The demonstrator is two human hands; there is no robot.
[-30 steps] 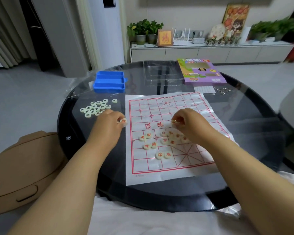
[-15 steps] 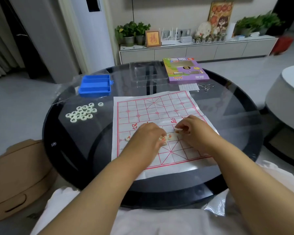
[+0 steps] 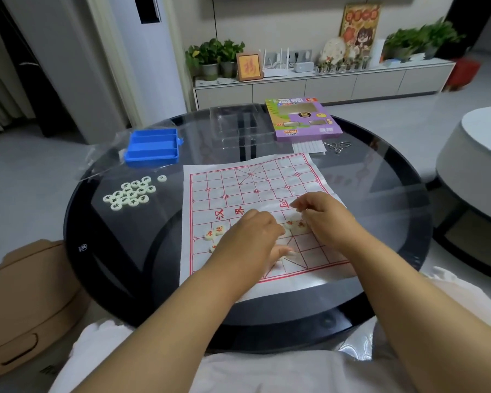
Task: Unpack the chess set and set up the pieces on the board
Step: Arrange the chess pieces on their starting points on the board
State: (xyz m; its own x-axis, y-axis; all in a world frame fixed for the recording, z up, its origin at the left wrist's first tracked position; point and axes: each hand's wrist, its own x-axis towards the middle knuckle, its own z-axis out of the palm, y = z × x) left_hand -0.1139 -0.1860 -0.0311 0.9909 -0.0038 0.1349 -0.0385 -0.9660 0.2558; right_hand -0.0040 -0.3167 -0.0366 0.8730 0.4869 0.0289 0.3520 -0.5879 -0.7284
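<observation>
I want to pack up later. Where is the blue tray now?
In the head view, the blue tray sits on the table's far left, beyond the pile of black-lettered pieces and left of the clear lid.

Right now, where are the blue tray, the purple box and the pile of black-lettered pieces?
blue tray (image 3: 153,148): head view, middle of its ribbed inside.
purple box (image 3: 304,120): head view, centre of the lid.
black-lettered pieces (image 3: 131,192): head view, a piece mid-pile.

We are looking at a round glass table (image 3: 380,194) carrying a paper chess board (image 3: 255,188), a cluster of black-lettered pieces (image 3: 129,192), a blue tray (image 3: 153,147), a clear lid (image 3: 238,126), a purple box (image 3: 302,117) and metal rings (image 3: 338,146).
</observation>
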